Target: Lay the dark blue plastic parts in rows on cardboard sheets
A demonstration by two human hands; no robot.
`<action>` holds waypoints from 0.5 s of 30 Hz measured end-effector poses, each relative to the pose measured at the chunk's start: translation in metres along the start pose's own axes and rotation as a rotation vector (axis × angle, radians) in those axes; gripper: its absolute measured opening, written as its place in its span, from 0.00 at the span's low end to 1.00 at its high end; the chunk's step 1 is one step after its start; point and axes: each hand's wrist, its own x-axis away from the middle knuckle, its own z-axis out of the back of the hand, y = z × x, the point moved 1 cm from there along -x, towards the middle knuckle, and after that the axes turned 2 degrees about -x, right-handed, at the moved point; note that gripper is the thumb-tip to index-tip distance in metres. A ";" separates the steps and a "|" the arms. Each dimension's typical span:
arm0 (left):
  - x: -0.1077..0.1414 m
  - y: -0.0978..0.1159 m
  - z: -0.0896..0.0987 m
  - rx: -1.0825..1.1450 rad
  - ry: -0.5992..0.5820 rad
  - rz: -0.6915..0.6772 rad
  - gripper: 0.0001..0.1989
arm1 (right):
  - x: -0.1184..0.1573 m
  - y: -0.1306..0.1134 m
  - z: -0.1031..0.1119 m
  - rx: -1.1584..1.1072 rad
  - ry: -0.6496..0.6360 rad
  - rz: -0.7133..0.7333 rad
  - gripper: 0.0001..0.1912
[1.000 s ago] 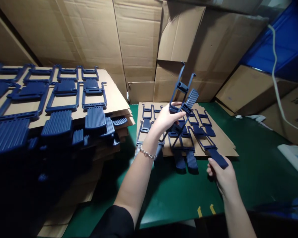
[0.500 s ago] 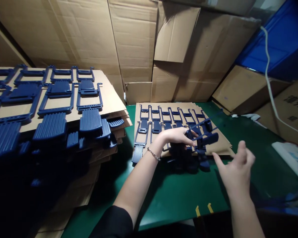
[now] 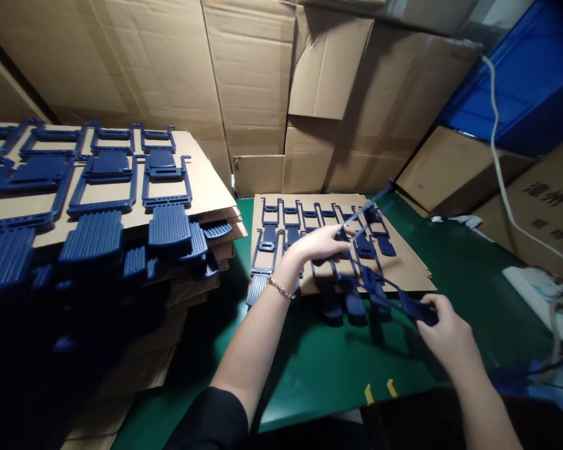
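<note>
My left hand (image 3: pixel 326 244) is closed around part of a dark blue plastic frame, which reaches up and right, blurred, over the cardboard sheet. My right hand (image 3: pixel 443 328) pinches a dark blue flat end plate (image 3: pixel 417 307) over the table's green surface. Thin bars run from that plate back toward my left hand; blur hides whether both hands hold one hinged frame. Beneath them, rows of similar dark blue frames (image 3: pixel 268 240) lie on the cardboard sheet (image 3: pixel 398 265), their ribbed plates (image 3: pixel 257 287) overhanging its near edge.
To the left rises a tall stack of cardboard layers (image 3: pixel 206 181) bearing more blue frames (image 3: pixel 104 178). Cardboard boxes (image 3: pixel 258 81) wall off the back. A blue bin (image 3: pixel 511 81) and a white cable (image 3: pixel 502 162) are at right. Yellow marks (image 3: pixel 368 394) show near the green table's (image 3: pixel 304 375) front edge.
My right hand has moved down and closed on the end plate. My left hand has shifted slightly left and up, and the held frame has swung out toward the right hand.
</note>
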 end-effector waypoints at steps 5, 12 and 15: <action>0.007 -0.003 0.025 0.142 0.389 -0.067 0.20 | 0.006 0.010 0.006 -0.236 0.012 -0.369 0.35; 0.009 -0.001 0.035 0.375 0.449 -0.048 0.17 | -0.002 0.014 -0.003 -0.090 -0.036 -0.300 0.36; 0.009 0.001 0.032 0.494 0.368 0.005 0.21 | -0.007 0.014 -0.016 0.023 0.050 -0.162 0.38</action>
